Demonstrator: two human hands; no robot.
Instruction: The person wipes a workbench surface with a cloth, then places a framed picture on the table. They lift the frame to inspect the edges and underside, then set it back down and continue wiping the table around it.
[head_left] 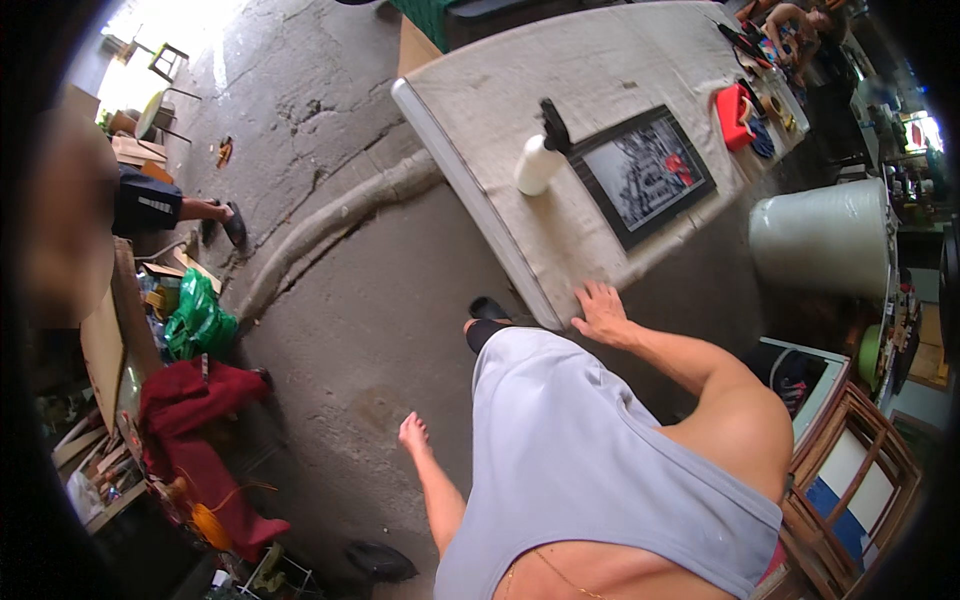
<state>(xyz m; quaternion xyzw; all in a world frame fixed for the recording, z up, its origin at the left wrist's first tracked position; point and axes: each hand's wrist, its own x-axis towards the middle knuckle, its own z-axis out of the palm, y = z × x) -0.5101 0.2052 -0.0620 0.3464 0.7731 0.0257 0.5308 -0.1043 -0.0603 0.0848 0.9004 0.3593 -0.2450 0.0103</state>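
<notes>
My right hand [602, 316] lies on the near corner of a cloth-covered table [480, 100], its fingers spread and nothing in them. Out over the floor, away from any object, my left hand [413, 432] hangs with fingers loosely bent and holds nothing that I can see. On the table a white spray bottle [537, 168] with a black trigger head stands upright. Beside it lies a dark-framed picture [645, 175], black and white with a red patch. Farther right on the table there is a red container [734, 117].
A large pale bin [822, 238] stands right of the table. Wooden frames [850, 490] lean at the lower right. To the left are a green bag [200, 318], red cloth [195, 410] and a person's leg [200, 210]. A thick raised ridge [330, 215] crosses the floor.
</notes>
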